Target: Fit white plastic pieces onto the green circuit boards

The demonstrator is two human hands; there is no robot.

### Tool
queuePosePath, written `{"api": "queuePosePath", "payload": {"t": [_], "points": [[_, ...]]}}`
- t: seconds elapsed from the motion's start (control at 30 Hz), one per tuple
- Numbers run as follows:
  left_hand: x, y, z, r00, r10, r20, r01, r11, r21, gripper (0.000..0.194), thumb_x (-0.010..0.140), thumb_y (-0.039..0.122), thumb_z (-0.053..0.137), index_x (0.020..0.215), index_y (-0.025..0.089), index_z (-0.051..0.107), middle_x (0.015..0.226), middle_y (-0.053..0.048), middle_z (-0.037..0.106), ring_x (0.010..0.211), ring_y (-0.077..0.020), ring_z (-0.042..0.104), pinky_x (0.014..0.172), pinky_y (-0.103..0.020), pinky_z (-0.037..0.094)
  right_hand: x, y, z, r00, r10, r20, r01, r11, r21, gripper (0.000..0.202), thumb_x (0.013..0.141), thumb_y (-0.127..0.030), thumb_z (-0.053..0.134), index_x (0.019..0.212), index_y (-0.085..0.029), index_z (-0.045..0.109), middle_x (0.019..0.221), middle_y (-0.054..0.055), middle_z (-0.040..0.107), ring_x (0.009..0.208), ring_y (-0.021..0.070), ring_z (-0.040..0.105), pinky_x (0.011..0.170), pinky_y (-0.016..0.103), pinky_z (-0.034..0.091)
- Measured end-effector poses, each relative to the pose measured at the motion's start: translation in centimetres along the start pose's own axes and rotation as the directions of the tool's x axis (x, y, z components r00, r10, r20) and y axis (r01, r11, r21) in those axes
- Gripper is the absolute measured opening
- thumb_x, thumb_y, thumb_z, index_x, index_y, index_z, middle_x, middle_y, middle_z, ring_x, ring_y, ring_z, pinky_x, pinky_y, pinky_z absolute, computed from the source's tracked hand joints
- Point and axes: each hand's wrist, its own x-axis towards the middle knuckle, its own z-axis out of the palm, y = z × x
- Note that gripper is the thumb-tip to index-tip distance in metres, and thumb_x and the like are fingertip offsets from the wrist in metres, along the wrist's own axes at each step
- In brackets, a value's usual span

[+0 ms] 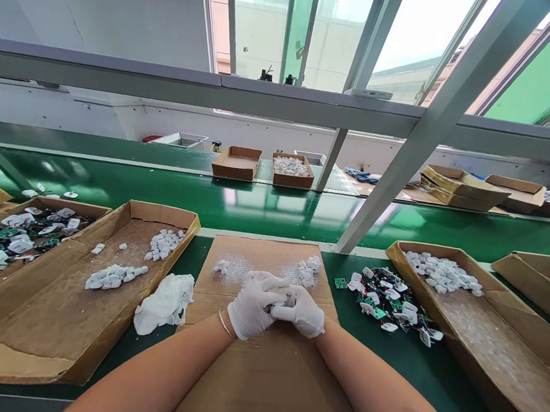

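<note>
My left hand [255, 305] and my right hand [301, 311], both in white gloves, meet above a cardboard sheet [265, 378]. Their fingers are closed around a small white piece [289, 299], mostly covered by the gloves, so its exact kind cannot be made out. Just beyond the hands, a small cluster of white pieces [221, 267] lies at the sheet's far left. A larger cluster of white pieces [308, 270] sits at its far right, close to my right hand.
Left stands a cardboard tray [45, 316] with white pieces, beside a crumpled white cloth [164, 303]. Right are a pile of green circuit boards with wires and white parts [390, 298] and another tray [503, 335]. A slanted metal post [380, 188] rises beyond the sheet.
</note>
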Motion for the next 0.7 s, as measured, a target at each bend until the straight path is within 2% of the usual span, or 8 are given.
{"api": "queuePosePath", "payload": {"t": [0.1,0.27,0.4,0.57,0.63,0.7], "points": [[-0.1,0.0,-0.1,0.997,0.076,-0.001,-0.076,0.993,0.089,0.014,0.082,0.021,0.058,0.085,0.027,0.071,0.108,0.001,0.070,0.093,-0.0241,0.060,0.080,-0.041,0.039,-0.1,-0.2,0.1,0.998,0.002,-0.067,-0.006,0.999,-0.049,0.019,0.065,-0.025,0.073,0.070,-0.015,0.058,0.061,-0.004,0.046,0.057,0.0095,0.039,0.055,0.024,0.032],[-0.4,-0.1,0.1,0.998,0.067,0.011,-0.068,0.993,0.099,0.025,0.080,0.019,0.059,0.099,0.030,0.071,0.112,0.000,0.069,0.092,-0.0248,0.059,0.083,-0.041,0.040,-0.2,-0.5,0.1,0.997,-0.006,-0.077,0.000,0.997,-0.080,0.018,0.062,-0.022,0.072,0.067,-0.016,0.056,0.063,-0.003,0.047,0.058,0.0108,0.041,0.055,0.025,0.032],[-0.4,-0.5,0.2,0.996,0.086,0.005,-0.086,0.992,0.096,0.022,0.079,0.019,0.059,0.094,0.028,0.072,0.109,-0.002,0.070,0.090,-0.0258,0.060,0.080,-0.043,0.042,-0.3,-0.4,-0.1,0.997,-0.017,-0.076,0.011,0.997,-0.079,0.019,0.064,-0.022,0.074,0.068,-0.016,0.057,0.064,-0.001,0.050,0.061,0.0129,0.043,0.056,0.027,0.036],[-0.6,-1.1,0.2,0.997,0.072,-0.017,-0.072,0.997,0.013,0.014,0.077,0.027,0.065,0.089,0.028,0.071,0.109,-0.003,0.068,0.093,-0.0239,0.060,0.084,-0.041,0.044,-0.4,-0.4,-0.6,0.998,-0.025,0.065,0.025,1.000,0.007,0.027,0.067,-0.034,0.079,0.077,-0.013,0.064,0.075,0.002,0.059,0.074,0.0167,0.055,0.071,0.030,0.045],[-0.8,-1.3,0.0,0.998,0.058,-0.010,-0.058,0.998,-0.023,0.021,0.074,0.026,0.066,0.096,0.028,0.067,0.113,-0.003,0.067,0.097,-0.0230,0.060,0.087,-0.041,0.044,-0.5,-0.6,-0.7,0.994,-0.009,0.107,0.003,0.998,0.055,0.035,0.066,-0.038,0.080,0.084,-0.012,0.067,0.083,0.005,0.064,0.083,0.0197,0.058,0.077,0.032,0.047],[-0.8,-1.3,-0.1,0.998,0.046,-0.048,-0.048,0.998,-0.041,0.029,0.073,0.026,0.066,0.102,0.026,0.062,0.115,-0.004,0.066,0.100,-0.0219,0.060,0.090,-0.040,0.044,-0.6,-0.8,-0.7,0.992,0.013,0.123,-0.026,0.995,0.100,0.038,0.068,-0.041,0.079,0.089,-0.011,0.069,0.088,0.008,0.066,0.085,0.0205,0.060,0.078,0.033,0.048]]}}
